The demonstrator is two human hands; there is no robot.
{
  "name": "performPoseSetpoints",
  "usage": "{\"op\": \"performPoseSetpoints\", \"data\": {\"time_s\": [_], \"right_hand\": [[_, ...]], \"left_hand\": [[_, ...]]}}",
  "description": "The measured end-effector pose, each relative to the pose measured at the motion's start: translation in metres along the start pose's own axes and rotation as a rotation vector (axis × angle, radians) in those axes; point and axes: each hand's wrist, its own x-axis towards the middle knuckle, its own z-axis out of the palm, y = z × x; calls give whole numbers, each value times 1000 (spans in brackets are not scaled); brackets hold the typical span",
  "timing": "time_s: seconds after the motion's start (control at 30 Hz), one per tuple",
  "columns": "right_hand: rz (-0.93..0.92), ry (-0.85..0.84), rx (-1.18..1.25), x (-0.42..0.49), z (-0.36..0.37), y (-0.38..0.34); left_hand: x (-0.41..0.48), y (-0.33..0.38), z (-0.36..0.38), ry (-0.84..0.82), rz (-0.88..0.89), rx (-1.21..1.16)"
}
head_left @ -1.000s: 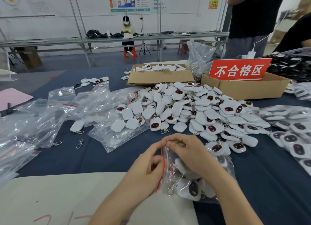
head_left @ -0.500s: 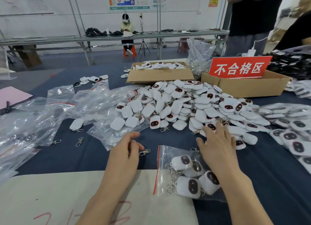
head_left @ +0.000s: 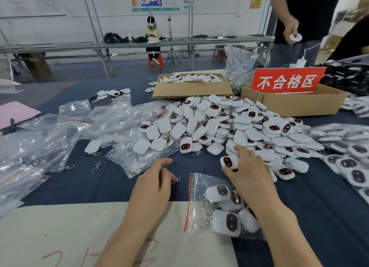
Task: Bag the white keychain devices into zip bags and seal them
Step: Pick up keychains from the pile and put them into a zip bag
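Note:
A filled zip bag (head_left: 219, 204) with a red strip lies on the table in front of me, holding several white keychain devices. My right hand (head_left: 247, 173) reaches over it and grips one white device (head_left: 228, 162) at the near edge of the big pile of devices (head_left: 235, 127). My left hand (head_left: 153, 184) rests on the dark cloth left of the bag, fingers loosely curled, next to a loose metal clip (head_left: 175, 180). Empty clear zip bags (head_left: 139, 159) lie just beyond my left hand.
Two cardboard boxes (head_left: 191, 89) (head_left: 295, 105) stand behind the pile, the right one with a red sign (head_left: 287, 81). More empty bags (head_left: 40, 139) spread to the left, filled bags (head_left: 347, 153) to the right. A person (head_left: 299, 23) stands at the far right.
Both hands let go of the bag's zip edge and the bag now lies flat. My right hand moved forward to the pile and took a device; my left hand settled on the cloth.

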Motion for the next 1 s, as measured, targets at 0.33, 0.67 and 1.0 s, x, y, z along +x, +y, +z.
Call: {"op": "performPoseSetpoints", "data": {"time_s": [0.33, 0.67, 1.0], "right_hand": [[-54, -19, 699, -8, -8, -33], [-192, -165, 962, -23, 20, -60], [-174, -211, 1028, -18, 23, -56]], "left_hand": [[-1, 12, 0, 60, 14, -331], [0, 23, 1, -3, 24, -501], [4, 27, -6, -73, -12, -550]]}}
